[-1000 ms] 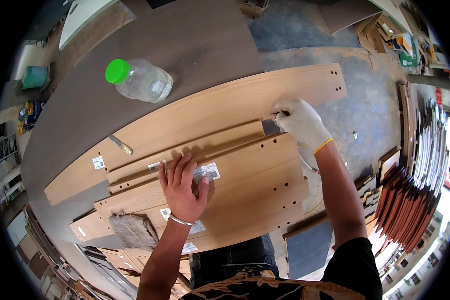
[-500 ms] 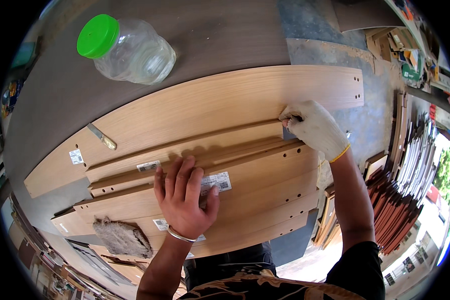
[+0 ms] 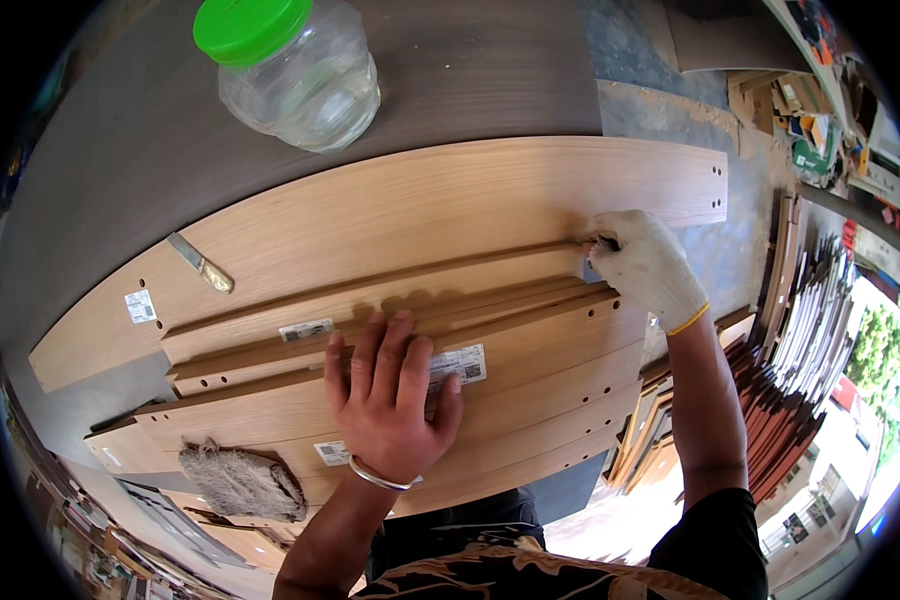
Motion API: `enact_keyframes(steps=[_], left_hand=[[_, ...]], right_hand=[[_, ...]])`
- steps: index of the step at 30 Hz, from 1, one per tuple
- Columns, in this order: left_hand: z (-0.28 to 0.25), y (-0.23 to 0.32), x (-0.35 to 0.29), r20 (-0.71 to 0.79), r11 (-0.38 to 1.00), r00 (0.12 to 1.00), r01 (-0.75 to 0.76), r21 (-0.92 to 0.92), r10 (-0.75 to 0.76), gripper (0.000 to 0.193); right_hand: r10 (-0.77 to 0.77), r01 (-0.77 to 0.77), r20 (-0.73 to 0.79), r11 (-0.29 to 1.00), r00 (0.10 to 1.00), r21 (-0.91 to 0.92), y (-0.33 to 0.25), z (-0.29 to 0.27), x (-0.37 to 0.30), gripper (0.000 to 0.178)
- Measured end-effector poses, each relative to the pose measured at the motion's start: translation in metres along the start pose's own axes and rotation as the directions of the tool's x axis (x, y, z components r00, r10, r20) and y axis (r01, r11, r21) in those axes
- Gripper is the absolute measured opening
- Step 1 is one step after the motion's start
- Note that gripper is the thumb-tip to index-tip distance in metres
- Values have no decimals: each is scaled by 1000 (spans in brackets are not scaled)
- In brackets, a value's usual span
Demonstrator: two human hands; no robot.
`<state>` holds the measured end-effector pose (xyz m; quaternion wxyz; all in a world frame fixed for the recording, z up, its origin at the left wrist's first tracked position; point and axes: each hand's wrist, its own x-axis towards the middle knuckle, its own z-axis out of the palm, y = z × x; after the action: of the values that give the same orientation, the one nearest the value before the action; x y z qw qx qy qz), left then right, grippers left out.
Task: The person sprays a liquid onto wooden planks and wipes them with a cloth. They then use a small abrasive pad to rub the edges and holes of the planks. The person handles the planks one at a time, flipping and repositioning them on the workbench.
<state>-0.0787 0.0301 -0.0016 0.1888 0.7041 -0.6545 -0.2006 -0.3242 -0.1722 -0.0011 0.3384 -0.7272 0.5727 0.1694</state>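
Observation:
My bare left hand lies with fingers spread across a light-wood board, partly over its white label. Its fingertips reach the edge of the narrower boards beyond. My right hand, in a white knit glove with a yellow cuff, is curled closed at the right end of a narrow wooden board. A bare fingertip touches that end; whatever the fingers hold, if anything, is hidden. Beyond lies a long curved board with holes at its ends. On it rests a small knife.
A clear plastic jar with a green lid stands on the dark tabletop at the far left. Near left, a grey fuzzy pad sits on the boards. Stacked brown and white strips stand off to the right.
The view has shifted slightly, so the jar sits closer to the upper edge. Both hands keep nearly the same places on the boards.

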Motion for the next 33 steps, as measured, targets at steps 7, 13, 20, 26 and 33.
enact_keyframes(steps=[7, 13, 20, 26, 33], left_hand=[[0, -1, -1, 0, 1000, 1000, 9, -16, -9, 39], [0, -2, -1, -1, 1000, 1000, 10, -29, -10, 39], [0, -2, -2, -5, 999, 1000, 6, -37, -6, 40], [0, -2, -1, -4, 1000, 1000, 11, -29, -11, 39], [-1, -2, -1, 2, 999, 1000, 17, -27, -17, 40]], right_hand=[[23, -26, -30, 992, 999, -121, -11, 4, -1, 20], [140, -141, -26, 986, 990, -89, -16, 9, -3, 20], [145, -128, -32, 940, 989, 315, 18, 11, -9, 22], [154, -147, -5, 957, 988, 250, -10, 2, -6, 19], [238, -234, 24, 924, 971, 304, -8, 8, -6, 19]])
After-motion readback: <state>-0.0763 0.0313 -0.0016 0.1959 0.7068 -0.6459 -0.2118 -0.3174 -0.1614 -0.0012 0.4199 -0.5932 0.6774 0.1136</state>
